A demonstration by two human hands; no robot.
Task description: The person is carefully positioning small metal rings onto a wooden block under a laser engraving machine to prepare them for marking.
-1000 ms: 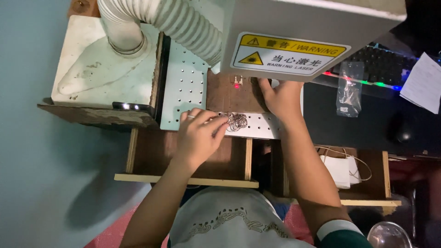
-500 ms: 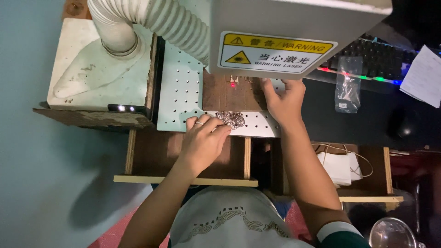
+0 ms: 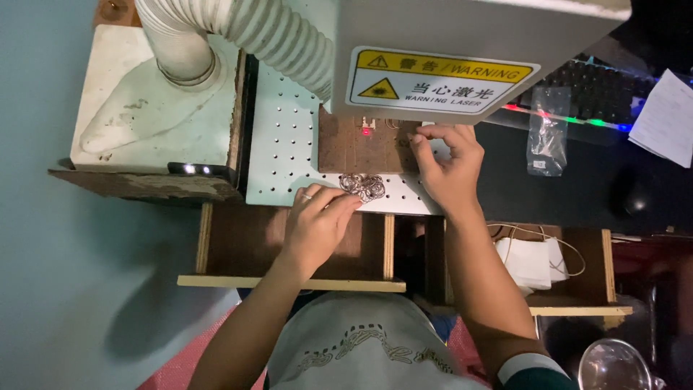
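1. Setting: a small laser-marking workshop, seen from above at one workstation.
2. Grey box-shaped machine head (image 3: 469, 43) with a yellow triangle hazard label (image 3: 440, 81), mounted over the work spot; a red light dot (image 3: 366, 131) falls on the brown wooden block (image 3: 361, 148) beneath it.
3. White ribbed flexible extraction hose (image 3: 245, 32), running from a pale cabinet top (image 3: 144, 108) toward the machine head.
4. Pale green perforated metal surface (image 3: 281, 144), with rows of mounting holes.
5. Heap of small silvery metal rings (image 3: 363, 185) on that surface, batch workpieces.
6. Rough plywood frame (image 3: 289, 283) supporting the bench.
7. Black backlit keyboard (image 3: 592, 94) and clear plastic bag (image 3: 546, 137) beside the machine.
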